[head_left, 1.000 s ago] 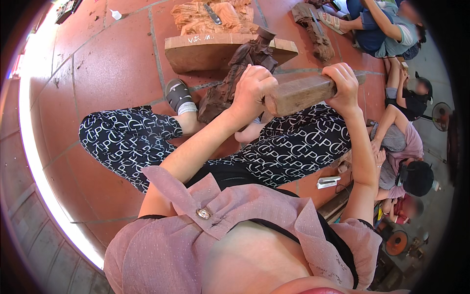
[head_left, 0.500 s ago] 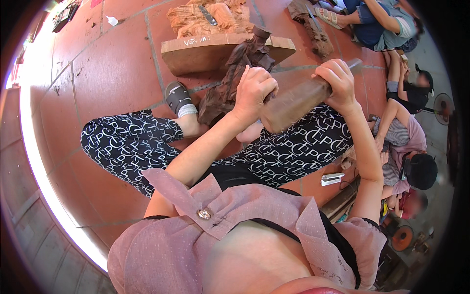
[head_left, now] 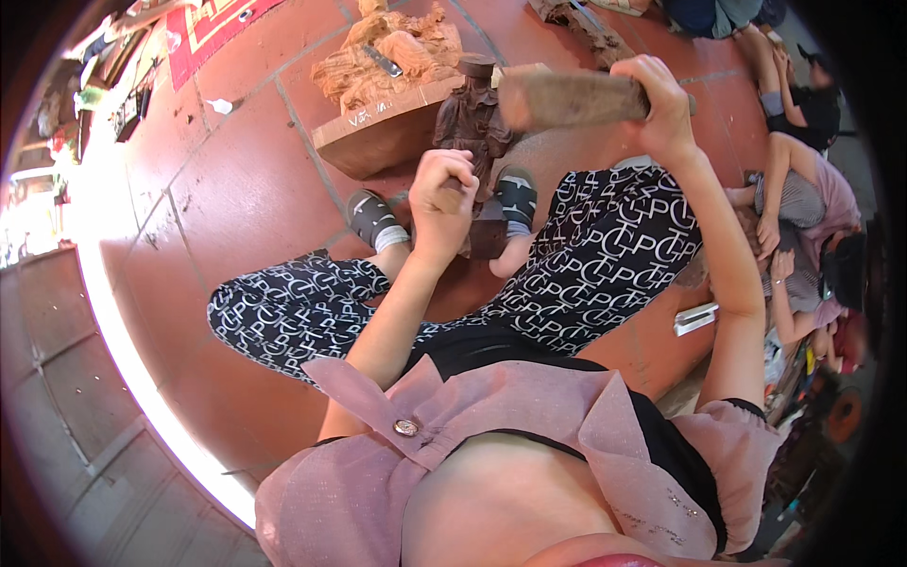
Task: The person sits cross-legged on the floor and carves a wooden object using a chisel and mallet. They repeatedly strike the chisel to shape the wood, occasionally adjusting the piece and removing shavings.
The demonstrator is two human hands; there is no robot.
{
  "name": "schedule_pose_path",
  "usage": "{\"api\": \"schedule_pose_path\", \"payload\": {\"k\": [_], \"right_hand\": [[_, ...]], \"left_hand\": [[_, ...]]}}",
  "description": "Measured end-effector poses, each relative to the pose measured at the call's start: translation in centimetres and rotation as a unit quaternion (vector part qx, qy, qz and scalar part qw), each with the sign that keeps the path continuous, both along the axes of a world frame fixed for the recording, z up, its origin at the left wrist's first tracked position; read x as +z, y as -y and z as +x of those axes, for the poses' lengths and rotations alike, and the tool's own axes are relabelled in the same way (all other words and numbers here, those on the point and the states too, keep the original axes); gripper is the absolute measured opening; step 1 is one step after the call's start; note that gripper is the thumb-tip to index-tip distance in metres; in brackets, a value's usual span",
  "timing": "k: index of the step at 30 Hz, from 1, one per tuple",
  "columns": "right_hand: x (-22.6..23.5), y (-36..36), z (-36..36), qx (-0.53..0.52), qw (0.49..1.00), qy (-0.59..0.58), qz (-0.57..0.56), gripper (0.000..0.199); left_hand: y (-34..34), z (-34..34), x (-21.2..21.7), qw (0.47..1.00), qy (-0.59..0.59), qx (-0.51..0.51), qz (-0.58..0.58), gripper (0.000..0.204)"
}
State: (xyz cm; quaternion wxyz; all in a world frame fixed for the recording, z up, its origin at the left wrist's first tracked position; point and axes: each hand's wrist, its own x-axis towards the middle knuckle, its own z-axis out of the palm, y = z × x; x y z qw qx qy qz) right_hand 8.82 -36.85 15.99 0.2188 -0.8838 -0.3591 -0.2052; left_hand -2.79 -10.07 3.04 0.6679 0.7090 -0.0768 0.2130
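Observation:
A dark carved wooden statue (head_left: 470,118) stands nearly upright between my feet. My left hand (head_left: 436,213) is a closed fist in front of its lower part, around a tool with a rounded wooden handle (head_left: 450,199); the tool's working end is hidden. My right hand (head_left: 664,111) grips the handle end of a wooden mallet (head_left: 572,100). The mallet is a thick brown block, held level in the air to the right of the statue's upper part, its head toward the statue. In this view the mallet overlaps the slab behind.
Beyond the statue, a light orange wood carving (head_left: 416,47) rises from a thick slab (head_left: 364,142), with a metal blade (head_left: 383,60) lying on it. Another wood piece (head_left: 586,33) lies farther right. A white stapler-like object (head_left: 696,319) is by my right knee. People (head_left: 803,189) sit at the right.
The statue has gone from leaning to nearly upright. My left hand has moved left and lower, my right hand has risen, and the mallet has swung level. The view has shifted too.

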Motion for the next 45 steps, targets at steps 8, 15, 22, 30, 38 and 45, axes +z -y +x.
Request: {"api": "schedule_pose_path", "payload": {"k": [8,15,22,30,38,45], "right_hand": [[-2.0,2.2,0.2,-0.065,0.981,-0.118,0.14,0.051],[-1.0,1.3,0.1,-0.012,0.971,-0.136,0.195,0.047],[-1.6,3.0,0.0,-0.05,0.982,-0.121,0.136,0.057],[-0.8,0.8,0.3,-0.015,0.988,-0.087,0.123,0.05],[1.0,1.0,-0.2,-0.06,0.988,-0.099,0.104,0.04],[1.2,0.2,-0.2,-0.03,0.997,-0.051,0.05,0.038]], "left_hand": [[-5.8,-0.4,0.1,0.948,-0.258,-0.004,-0.186,0.026],[-6.6,0.5,0.9,0.942,-0.165,0.015,-0.29,0.033],[-5.5,1.4,0.4,0.961,-0.144,0.037,-0.231,0.03],[-6.7,0.0,1.3,0.977,-0.191,0.039,-0.085,0.027],[-5.7,-0.6,2.1,0.936,-0.197,-0.011,-0.293,0.034],[-8.1,-3.3,2.5,0.922,-0.194,0.047,-0.331,0.031]]}}
